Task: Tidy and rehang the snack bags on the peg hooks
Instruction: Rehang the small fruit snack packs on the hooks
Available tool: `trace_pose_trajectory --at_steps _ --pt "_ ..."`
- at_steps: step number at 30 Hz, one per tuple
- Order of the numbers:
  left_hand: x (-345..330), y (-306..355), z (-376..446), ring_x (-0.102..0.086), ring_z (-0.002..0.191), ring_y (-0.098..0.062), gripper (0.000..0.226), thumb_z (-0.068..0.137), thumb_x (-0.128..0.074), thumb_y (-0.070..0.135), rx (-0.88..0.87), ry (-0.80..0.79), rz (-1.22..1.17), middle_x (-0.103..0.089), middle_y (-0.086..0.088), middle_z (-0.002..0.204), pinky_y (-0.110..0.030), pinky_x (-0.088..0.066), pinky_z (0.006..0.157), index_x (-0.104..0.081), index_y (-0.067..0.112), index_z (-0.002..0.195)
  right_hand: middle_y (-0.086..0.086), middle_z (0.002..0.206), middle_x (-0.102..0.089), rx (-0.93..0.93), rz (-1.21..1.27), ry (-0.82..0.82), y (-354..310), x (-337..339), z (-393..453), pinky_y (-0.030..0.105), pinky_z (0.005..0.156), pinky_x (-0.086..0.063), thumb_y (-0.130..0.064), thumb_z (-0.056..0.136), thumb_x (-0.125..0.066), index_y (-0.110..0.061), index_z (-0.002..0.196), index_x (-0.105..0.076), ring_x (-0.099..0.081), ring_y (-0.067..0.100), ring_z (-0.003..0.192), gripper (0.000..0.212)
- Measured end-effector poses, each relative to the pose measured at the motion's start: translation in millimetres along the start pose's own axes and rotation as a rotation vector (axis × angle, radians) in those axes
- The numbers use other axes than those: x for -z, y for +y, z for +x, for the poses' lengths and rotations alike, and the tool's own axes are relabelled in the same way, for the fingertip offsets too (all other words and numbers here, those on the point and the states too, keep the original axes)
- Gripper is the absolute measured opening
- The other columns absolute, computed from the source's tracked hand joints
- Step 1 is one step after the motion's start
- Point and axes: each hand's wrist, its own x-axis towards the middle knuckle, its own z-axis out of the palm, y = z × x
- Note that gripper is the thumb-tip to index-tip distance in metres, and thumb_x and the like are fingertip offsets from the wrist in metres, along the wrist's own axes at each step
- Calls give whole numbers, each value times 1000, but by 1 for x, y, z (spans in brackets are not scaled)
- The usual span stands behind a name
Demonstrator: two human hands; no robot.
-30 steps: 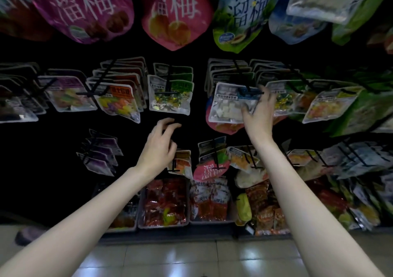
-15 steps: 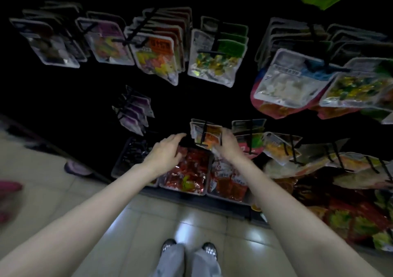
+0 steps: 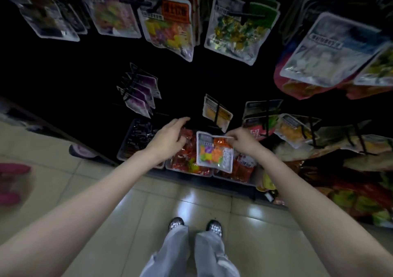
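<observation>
My right hand (image 3: 242, 141) pinches the top edge of a small clear snack bag (image 3: 213, 152) filled with orange, yellow and purple candy. That bag hangs free of any hook, above the red packs in the bottom trays. My left hand (image 3: 170, 138) hovers just left of it with fingers loosely spread, holding nothing. A yellow-filled bag (image 3: 217, 114) hangs on a black peg hook (image 3: 217, 110) directly above the held bag. Further bags hang on pegs in the row above, among them an orange-labelled gummy bag (image 3: 170, 24).
Purple bags (image 3: 140, 93) hang on a peg at left. Trays of red packs (image 3: 187, 159) and a tray of dark packs (image 3: 138, 138) line the bottom shelf. More bags crowd the right side (image 3: 297, 127). My shoes (image 3: 195, 225) stand on the tiled floor.
My view tilted down from the upper pegs. My right hand dropped from the white bag to the lower row and now holds a candy bag off its hook; my left hand stayed alongside.
</observation>
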Motion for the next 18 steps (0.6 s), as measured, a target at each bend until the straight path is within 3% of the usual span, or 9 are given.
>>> trace_pose_trajectory --at_steps 3,6,8,10,13,18 --pt "0 9 5 -38 127 -27 54 94 -51 19 -100 -41 -28 -42 -10 139 -34 -33 105 -31 23 144 4 96 -67 128 17 -6 -17 26 -28 18 62 -33 -11 94 -52 -6 105 -68 -60 16 89 20" --pt "14 22 3 -44 121 -19 44 95 -51 20 -205 -2 -123 -48 -4 130 -35 -38 102 -42 26 138 -7 91 -62 294 192 116 -51 58 -49 23 68 -39 -11 90 -56 -15 103 -65 -59 8 85 16" --pt "36 34 0 -55 104 -15 31 93 -53 12 -256 228 -226 -58 -3 112 -35 -46 90 -57 19 123 -17 92 -59 415 312 268 -82 79 -62 18 69 -42 -14 88 -53 -30 103 -55 -57 -3 79 22" --pt "63 43 -2 -59 92 -18 23 91 -51 12 -278 487 -261 -62 -4 100 -33 -47 81 -64 14 110 -21 98 -58 523 295 419 -112 92 -70 14 76 -43 -9 91 -50 -26 106 -55 -58 -6 87 23" --pt "101 49 -1 -58 89 -22 23 91 -49 19 -291 659 -272 -57 -6 95 -37 -48 75 -62 12 108 -7 101 -65 614 233 568 -149 96 -66 17 85 -46 -3 92 -47 -8 106 -65 -61 4 97 24" --pt "139 49 10 -50 89 -14 11 90 -59 21 -150 792 -407 -53 4 84 -22 -38 73 -65 12 93 13 110 -62 661 116 579 -200 93 -38 21 88 -42 1 91 -46 -5 122 -60 -57 22 103 34"
